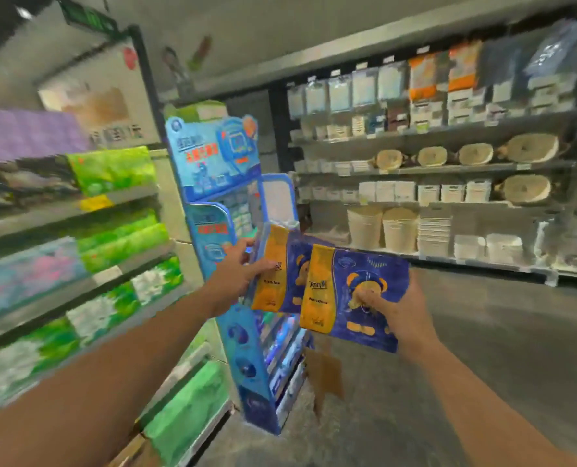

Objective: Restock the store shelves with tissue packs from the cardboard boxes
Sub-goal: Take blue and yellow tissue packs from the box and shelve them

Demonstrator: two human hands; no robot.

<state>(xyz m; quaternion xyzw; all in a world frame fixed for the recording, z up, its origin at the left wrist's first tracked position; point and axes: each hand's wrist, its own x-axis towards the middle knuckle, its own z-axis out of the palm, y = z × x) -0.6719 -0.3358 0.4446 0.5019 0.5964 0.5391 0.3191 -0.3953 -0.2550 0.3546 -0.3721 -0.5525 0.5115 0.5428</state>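
I hold two blue and orange tissue packs side by side at chest height. My left hand [238, 267] grips the left tissue pack [280, 271] by its left edge, close to a blue cardboard display stand [219, 170]. My right hand [393, 306] grips the right tissue pack [351, 294] from the right, fingers pressed into its front. The right pack overlaps the left one slightly. A brown cardboard box [324, 375] sits on the floor beside the stand, mostly hidden behind it.
Store shelves [78, 210] on the left hold green, pink and purple tissue packs. A far shelving wall [449, 170] carries white baskets, bins and wooden boards. Grey aisle floor [499, 348] stretches to the right.
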